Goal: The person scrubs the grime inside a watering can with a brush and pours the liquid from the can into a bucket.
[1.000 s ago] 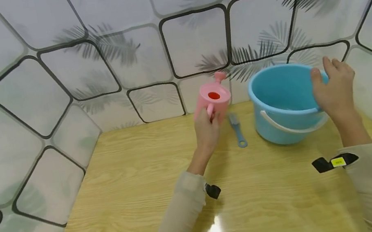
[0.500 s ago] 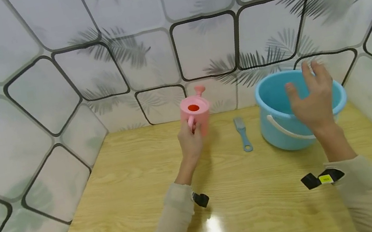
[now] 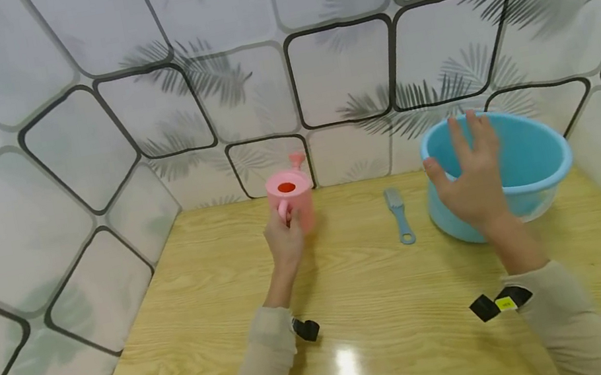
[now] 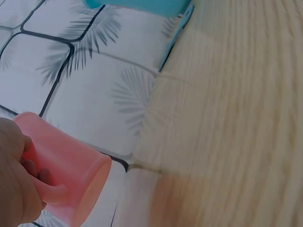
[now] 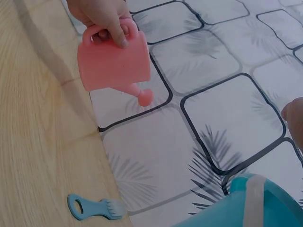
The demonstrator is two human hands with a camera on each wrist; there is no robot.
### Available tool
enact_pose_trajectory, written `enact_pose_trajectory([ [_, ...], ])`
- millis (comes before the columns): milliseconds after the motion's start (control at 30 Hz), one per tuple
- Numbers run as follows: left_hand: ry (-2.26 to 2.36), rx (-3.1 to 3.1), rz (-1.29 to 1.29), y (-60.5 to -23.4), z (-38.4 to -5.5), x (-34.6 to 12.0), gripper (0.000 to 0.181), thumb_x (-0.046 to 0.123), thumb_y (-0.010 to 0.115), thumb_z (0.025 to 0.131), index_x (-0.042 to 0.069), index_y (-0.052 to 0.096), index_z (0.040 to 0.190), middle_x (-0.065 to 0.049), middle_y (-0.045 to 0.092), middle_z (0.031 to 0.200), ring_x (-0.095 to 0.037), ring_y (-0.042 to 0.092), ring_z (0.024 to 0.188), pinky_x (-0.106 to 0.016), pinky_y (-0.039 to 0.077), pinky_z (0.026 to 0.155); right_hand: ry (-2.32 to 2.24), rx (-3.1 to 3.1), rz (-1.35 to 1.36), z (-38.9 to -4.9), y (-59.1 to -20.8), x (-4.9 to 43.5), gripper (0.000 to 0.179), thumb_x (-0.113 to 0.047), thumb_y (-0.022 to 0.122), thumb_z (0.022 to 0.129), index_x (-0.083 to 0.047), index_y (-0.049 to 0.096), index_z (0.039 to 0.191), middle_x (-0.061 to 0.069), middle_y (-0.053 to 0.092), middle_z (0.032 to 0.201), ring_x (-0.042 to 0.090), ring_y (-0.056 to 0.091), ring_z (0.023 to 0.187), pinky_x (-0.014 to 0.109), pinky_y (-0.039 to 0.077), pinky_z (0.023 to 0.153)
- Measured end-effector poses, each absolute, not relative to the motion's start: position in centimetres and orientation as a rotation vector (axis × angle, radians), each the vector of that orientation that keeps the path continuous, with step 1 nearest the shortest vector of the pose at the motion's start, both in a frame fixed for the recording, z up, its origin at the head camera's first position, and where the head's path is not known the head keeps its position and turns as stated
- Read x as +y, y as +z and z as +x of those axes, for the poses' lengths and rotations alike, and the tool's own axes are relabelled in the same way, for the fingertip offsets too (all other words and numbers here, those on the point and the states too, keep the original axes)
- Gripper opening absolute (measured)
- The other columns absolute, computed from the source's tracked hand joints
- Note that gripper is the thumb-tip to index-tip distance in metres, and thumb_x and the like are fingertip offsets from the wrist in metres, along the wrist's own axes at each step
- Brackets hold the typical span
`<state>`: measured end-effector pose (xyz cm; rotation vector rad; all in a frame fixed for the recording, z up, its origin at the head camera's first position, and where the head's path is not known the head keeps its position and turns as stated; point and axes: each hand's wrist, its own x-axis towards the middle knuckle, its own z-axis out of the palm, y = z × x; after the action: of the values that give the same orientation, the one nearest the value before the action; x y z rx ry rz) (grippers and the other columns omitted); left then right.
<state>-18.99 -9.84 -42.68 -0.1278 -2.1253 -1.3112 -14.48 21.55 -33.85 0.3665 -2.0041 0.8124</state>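
Observation:
My left hand (image 3: 284, 244) grips the handle of a pink toy watering can (image 3: 301, 211), whose round opening looks red inside and whose spout points to the back wall. In the left wrist view a gap shows between the can (image 4: 71, 163) and the table. My right hand (image 3: 475, 187), fingers spread and straight, is over the left side of a light blue bucket (image 3: 532, 150) and hides part of its rim. It holds nothing; I cannot tell whether it touches the bucket. Between the hands a small blue toy rake (image 3: 401, 218) with a greyish toothed end lies flat.
A wood-grain table (image 3: 370, 309) stretches under both arms. Behind it and at the sides rises a pale patterned wall covering (image 3: 343, 72). The bucket's white handle (image 5: 254, 201) hangs on its side in the right wrist view.
My left hand has carried the watering can leftward and lower. My right hand has moved left, from the bucket's right rim to its left side. The rake lies where it was.

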Motion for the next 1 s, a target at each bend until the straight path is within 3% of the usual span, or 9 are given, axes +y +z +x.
enact_pose_trajectory([
  [333, -1.335, -2.126, -0.010, -44.1, -19.4, -12.4, 0.023, 0.004, 0.065, 0.091, 0.004, 0.048, 0.075, 0.000, 0.039, 0.067, -0.020, 0.043, 0.064, -0.030, 0.035, 0.058, 0.798, -2.049, 0.540, -14.7, -36.7, 17.7, 0.071, -0.050, 0.048, 0.101, 0.006, 0.043, 0.145, 0.035, 0.029, 0.152, 0.051, 0.015, 0.146, 0.065, 0.013, 0.116],
  [567, -1.344, -2.151, 0.090, -44.4, -19.3, -13.8, 0.021, 0.007, 0.062, 0.091, 0.006, 0.048, 0.076, 0.000, 0.041, 0.067, -0.019, 0.043, 0.064, -0.031, 0.034, 0.059, 0.870, -2.163, 0.556, -14.6, -38.6, 16.0, 0.064, -0.028, 0.062, 0.096, 0.003, 0.040, 0.148, 0.031, 0.023, 0.157, 0.053, 0.017, 0.144, 0.070, 0.020, 0.110],
  [767, -1.347, -2.136, 0.122, -44.7, -19.5, -14.5, 0.025, 0.007, 0.063, 0.091, 0.007, 0.047, 0.072, 0.001, 0.040, 0.066, -0.018, 0.042, 0.063, -0.029, 0.033, 0.058, 0.887, -2.232, 0.553, -14.9, -39.9, 15.2, 0.064, -0.029, 0.063, 0.097, 0.003, 0.041, 0.147, 0.030, 0.024, 0.157, 0.054, 0.022, 0.142, 0.072, 0.023, 0.108],
  [1000, -1.349, -2.131, 0.152, -44.5, -19.5, -15.5, 0.021, 0.010, 0.064, 0.090, 0.006, 0.051, 0.074, 0.001, 0.042, 0.065, -0.017, 0.041, 0.062, -0.027, 0.032, 0.056, 0.903, -2.313, 0.609, -15.6, -40.9, 14.1, 0.067, -0.014, 0.072, 0.089, 0.007, 0.042, 0.145, 0.036, 0.028, 0.151, 0.057, 0.027, 0.137, 0.072, 0.028, 0.104],
])
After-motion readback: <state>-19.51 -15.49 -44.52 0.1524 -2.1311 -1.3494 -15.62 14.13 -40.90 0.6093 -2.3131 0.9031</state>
